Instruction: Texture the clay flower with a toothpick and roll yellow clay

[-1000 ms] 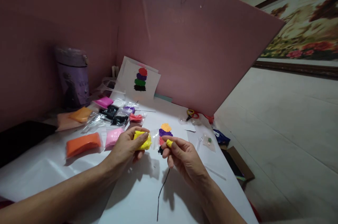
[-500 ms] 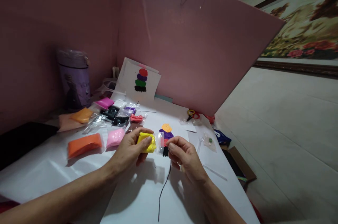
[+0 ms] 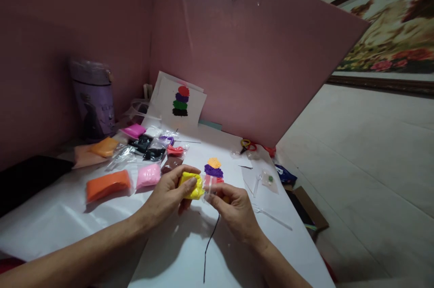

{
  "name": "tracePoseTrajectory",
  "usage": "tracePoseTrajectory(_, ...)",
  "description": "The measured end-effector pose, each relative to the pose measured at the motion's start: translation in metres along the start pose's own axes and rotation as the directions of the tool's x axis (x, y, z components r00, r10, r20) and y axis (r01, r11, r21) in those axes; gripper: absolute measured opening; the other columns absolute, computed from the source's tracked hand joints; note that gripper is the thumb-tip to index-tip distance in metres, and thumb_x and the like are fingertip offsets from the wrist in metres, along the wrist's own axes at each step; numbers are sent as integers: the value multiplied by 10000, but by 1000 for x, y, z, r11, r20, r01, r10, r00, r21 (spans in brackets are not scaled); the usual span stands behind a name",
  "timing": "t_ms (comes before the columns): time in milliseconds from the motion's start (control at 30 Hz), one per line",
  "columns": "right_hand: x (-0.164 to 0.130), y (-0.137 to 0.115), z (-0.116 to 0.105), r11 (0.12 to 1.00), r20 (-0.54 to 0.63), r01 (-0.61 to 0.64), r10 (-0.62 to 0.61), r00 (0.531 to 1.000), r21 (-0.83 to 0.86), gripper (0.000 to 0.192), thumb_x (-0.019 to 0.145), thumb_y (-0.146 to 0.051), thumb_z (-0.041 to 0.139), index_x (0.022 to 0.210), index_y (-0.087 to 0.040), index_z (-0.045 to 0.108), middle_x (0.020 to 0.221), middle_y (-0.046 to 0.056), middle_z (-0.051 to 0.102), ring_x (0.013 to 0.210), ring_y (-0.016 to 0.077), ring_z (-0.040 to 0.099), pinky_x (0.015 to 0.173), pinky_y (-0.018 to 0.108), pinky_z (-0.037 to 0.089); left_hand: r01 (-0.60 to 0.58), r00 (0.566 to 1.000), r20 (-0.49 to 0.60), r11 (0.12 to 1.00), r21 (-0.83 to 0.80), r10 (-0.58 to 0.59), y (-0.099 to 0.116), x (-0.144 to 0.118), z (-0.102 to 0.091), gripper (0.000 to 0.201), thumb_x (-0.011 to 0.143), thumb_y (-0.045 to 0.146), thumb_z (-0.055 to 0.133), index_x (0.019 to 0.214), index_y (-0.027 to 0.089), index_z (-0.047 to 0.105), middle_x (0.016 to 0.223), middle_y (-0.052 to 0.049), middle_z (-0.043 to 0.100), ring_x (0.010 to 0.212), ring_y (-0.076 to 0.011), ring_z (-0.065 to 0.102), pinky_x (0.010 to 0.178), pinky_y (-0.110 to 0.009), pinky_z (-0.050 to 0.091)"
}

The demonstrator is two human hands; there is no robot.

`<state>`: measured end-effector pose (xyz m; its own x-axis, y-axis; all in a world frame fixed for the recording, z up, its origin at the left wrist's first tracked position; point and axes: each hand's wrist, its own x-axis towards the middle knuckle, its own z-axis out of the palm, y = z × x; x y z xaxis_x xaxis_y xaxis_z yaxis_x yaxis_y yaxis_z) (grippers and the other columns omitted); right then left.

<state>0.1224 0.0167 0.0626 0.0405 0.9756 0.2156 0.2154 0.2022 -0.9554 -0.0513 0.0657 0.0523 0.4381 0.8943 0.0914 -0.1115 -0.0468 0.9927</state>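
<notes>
Over a white sheet of paper (image 3: 101, 220), the left hand (image 3: 166, 195) gripped a lump of yellow clay (image 3: 191, 185) in a clear bag (image 3: 207, 184), thumb and fingers closed around it. The right hand (image 3: 233, 209) touched it, fingertips pinched on the bag's edge. Just behind lay a stack of orange, purple and red clay shapes (image 3: 213, 171); an orange packet (image 3: 107, 185) and a pink packet (image 3: 148, 175) lay left.

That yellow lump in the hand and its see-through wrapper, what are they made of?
The yellow lump looks like soft modelling clay: matte, rounded, dented under the left hand's fingers. The wrapper, pinched by the right hand, looks like thin clear plastic: glossy, crinkled, with colours showing through.
</notes>
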Motion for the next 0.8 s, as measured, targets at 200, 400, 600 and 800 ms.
tracePoseTrajectory(200,-2,-2,1,1000,33,-9,9,999,-9,183,776,-335,716,750,-156,744,484,-53,419,467,86,324,445,234,264,-10,1000,22,999,30,9,4,-2,3,432,850,524,605,1092,172,546,539,64,502,456,-123,463,426,-207,356)
tracePoseTrajectory(400,-6,1,4,978,-11,99,-102,995,-182,145,810,-297,674,823,-170,743,477,-55,440,444,94,346,424,234,293,-1,999,37,999,41,0,5,-3,5,432,838,540,613,1065,177,555,521,62,504,447,-122,456,430,-209,354)
tracePoseTrajectory(600,-9,5,4,938,20,222,-225,974,-266,240,823,-247,655,1029,-188,765,534,-35,535,452,107,379,464,258,383,36,999,36,999,0,-36,6,-3,6,476,788,582,651,1029,179,578,553,52,513,449,-122,471,412,-210,371)
tracePoseTrajectory(800,-11,1,8,971,34,146,-143,989,-188,160,828,-244,643,926,-174,749,504,-50,478,429,91,345,442,244,331,72,996,58,997,-41,-70,5,-3,7,514,752,617,672,989,175,561,558,55,523,445,-116,487,407,-205,379)
